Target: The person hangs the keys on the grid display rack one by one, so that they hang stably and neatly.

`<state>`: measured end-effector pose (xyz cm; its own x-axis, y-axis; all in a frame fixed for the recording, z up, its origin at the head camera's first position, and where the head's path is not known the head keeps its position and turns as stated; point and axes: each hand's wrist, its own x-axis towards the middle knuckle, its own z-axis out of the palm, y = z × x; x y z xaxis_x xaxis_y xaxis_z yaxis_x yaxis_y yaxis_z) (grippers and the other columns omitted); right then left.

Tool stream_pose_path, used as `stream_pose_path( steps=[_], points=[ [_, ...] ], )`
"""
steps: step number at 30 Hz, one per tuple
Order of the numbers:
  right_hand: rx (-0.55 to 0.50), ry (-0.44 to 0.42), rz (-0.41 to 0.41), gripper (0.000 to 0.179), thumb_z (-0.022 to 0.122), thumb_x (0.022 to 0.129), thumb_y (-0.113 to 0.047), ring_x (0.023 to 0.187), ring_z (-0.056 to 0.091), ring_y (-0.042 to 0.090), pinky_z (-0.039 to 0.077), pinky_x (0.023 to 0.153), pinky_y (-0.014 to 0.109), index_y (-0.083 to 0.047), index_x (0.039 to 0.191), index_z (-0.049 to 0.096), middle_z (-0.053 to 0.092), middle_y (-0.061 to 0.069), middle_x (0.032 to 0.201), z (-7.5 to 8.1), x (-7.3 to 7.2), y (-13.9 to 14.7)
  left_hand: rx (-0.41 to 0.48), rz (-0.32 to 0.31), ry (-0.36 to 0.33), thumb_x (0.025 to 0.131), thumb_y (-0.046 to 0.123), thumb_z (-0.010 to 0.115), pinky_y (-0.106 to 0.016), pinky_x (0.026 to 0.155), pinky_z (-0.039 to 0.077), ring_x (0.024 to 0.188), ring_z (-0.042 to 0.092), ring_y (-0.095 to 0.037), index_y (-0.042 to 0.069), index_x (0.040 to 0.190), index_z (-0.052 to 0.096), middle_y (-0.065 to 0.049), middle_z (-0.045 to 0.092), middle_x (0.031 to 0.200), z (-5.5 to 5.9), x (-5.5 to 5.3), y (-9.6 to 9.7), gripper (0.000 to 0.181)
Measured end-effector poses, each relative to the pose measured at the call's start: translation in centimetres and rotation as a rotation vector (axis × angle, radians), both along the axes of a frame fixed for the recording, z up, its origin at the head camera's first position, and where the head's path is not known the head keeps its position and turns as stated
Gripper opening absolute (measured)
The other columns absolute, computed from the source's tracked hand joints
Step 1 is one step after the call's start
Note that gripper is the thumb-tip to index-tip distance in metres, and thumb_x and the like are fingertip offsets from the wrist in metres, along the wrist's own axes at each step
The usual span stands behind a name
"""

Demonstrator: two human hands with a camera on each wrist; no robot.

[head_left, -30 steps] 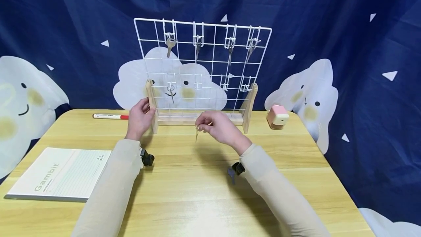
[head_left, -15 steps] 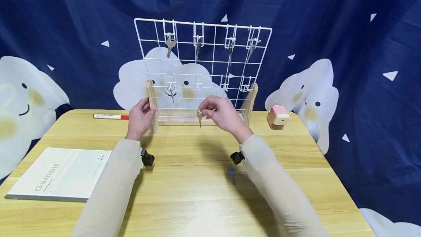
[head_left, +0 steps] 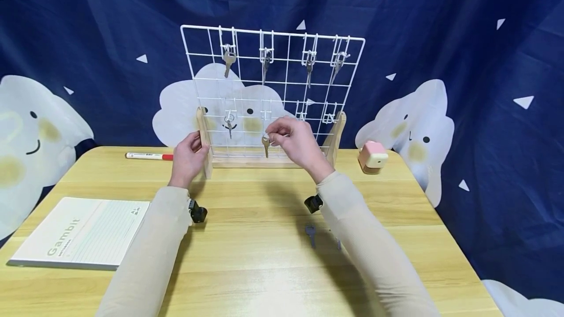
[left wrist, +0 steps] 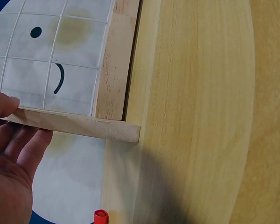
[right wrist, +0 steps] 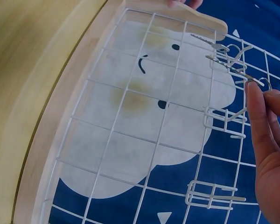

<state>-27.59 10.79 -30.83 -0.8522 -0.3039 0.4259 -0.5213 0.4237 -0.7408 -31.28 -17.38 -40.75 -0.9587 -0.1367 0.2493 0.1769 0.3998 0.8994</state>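
A white wire grid rack point(head_left: 273, 33) stands on wooden supports at the table's back. My left hand point(head_left: 187, 159) grips its left wooden upright point(left wrist: 74, 123), thumb on one side and fingers on the other. My right hand point(head_left: 297, 142) pinches the ring of a brass-coloured key point(head_left: 266, 145), which dangles in front of the grid's lower part. In the right wrist view this key point(right wrist: 233, 69) is close to a lower-row hook. Another key point(head_left: 229, 127) hangs on the lower left hook. Several keys, such as a brass-coloured key point(head_left: 229, 60), hang along the upper row.
A grey key point(head_left: 310, 235) lies on the table, with another key point(head_left: 339, 244) partly behind my right sleeve. A notebook point(head_left: 83, 231) lies front left and a red-capped marker point(head_left: 147, 156) behind it. A pink and cream box-shaped object point(head_left: 372, 157) stands right of the rack.
My right hand has risen with the key from just above the tabletop to the lower hooks' level, nearer the grid. The left hand keeps its grip on the upright.
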Motion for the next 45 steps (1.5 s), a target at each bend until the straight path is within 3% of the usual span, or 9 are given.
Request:
stream_pose_path(
  steps=[4,12,20,28,38,45],
  points=[
    [-0.004,-0.014,-0.047,0.006,0.068,0.09,0.002,0.076,0.068,0.013,0.059,0.071,0.025,-0.001,0.092,0.073,0.066,0.004,0.092,0.3,-0.2,-0.2,0.0,-0.003,-0.008,0.097,0.003,0.057,-0.037,0.104,0.045,0.125,0.052,-0.032,-0.002,0.142,0.048,-0.024,0.053,0.136,0.1,0.1,0.1,0.047],
    [-0.055,-0.066,-0.129,0.008,0.068,0.09,0.003,0.081,0.07,0.015,0.059,0.075,0.024,0.0,0.096,0.072,0.07,0.006,0.094,0.8,-0.8,-0.7,-0.01,0.003,-0.003,0.096,0.002,0.058,-0.037,0.103,0.046,0.125,0.053,-0.032,-0.002,0.141,0.048,-0.024,0.054,0.135,0.0,0.0,0.0,0.046],
    [-0.216,-0.119,-0.132,0.009,0.066,0.09,0.006,0.084,0.07,0.019,0.059,0.075,0.024,0.006,0.098,0.07,0.07,0.012,0.093,0.7,-1.6,-1.0,-0.01,-0.005,0.004,0.097,0.002,0.057,-0.038,0.103,0.045,0.125,0.052,-0.032,-0.003,0.141,0.048,-0.024,0.054,0.135,0.0,-0.1,0.0,0.046],
    [-0.277,-0.118,-0.147,0.008,0.064,0.09,0.009,0.082,0.069,0.02,0.059,0.074,0.023,0.008,0.096,0.069,0.069,0.014,0.09,0.1,-2.3,-1.3,-0.012,-0.005,-0.012,0.097,0.004,0.057,-0.038,0.104,0.045,0.125,0.052,-0.032,-0.002,0.142,0.047,-0.024,0.053,0.135,0.0,0.0,0.0,0.046],
    [-0.102,-0.012,-0.211,0.007,0.068,0.088,0.004,0.081,0.068,0.016,0.058,0.072,0.024,0.0,0.093,0.071,0.067,0.009,0.091,-0.5,-2.8,-1.2,-0.001,-0.006,-0.004,0.096,0.003,0.058,-0.037,0.104,0.044,0.126,0.052,-0.032,-0.002,0.141,0.048,-0.023,0.053,0.136,-0.2,-0.1,-0.1,0.046],
    [0.078,0.072,-0.211,0.008,0.067,0.09,-0.002,0.086,0.065,0.016,0.055,0.079,0.027,-0.002,0.098,0.071,0.065,0.004,0.095,-1.0,-2.3,-0.8,-0.001,-0.005,-0.01,0.097,0.003,0.057,-0.038,0.104,0.044,0.126,0.051,-0.032,-0.002,0.142,0.047,-0.023,0.053,0.136,-0.1,0.0,-0.1,0.047]
  ],
)
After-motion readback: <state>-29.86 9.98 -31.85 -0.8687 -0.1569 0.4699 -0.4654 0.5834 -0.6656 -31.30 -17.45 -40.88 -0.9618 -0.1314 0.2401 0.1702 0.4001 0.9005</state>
